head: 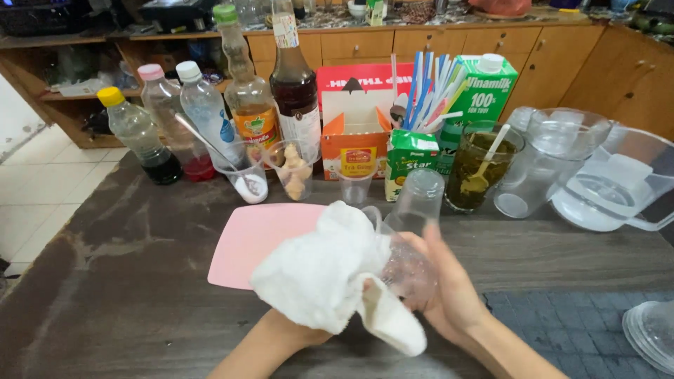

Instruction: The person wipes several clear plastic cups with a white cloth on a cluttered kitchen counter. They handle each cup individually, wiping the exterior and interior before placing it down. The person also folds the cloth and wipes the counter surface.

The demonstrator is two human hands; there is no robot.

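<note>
1. A clear plastic cup point(404, 270) lies on its side at lower centre of the frame, held above the table point(126, 281).
2. The right hand point(449, 288) cradles it, fingers point(439, 242) curled around its wall.
3. The left hand point(302, 326) is buried in a white cloth point(323, 270) pressed to the cup's mouth; its fingers cannot be seen.
4. A pink cutting board point(246, 238) lies just behind, left of centre.
5. Bottles point(203, 112) and cartons point(484, 88) line the upper frame.

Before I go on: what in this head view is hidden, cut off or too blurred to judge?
- Left hand: hidden under the white cloth.
- Clear plastic cup in the right hand: its mouth covered by the cloth, its body blurred.
- Clear lids: cut off by the right edge.
- Countertop items at the back: cut off by the top edge.
</note>
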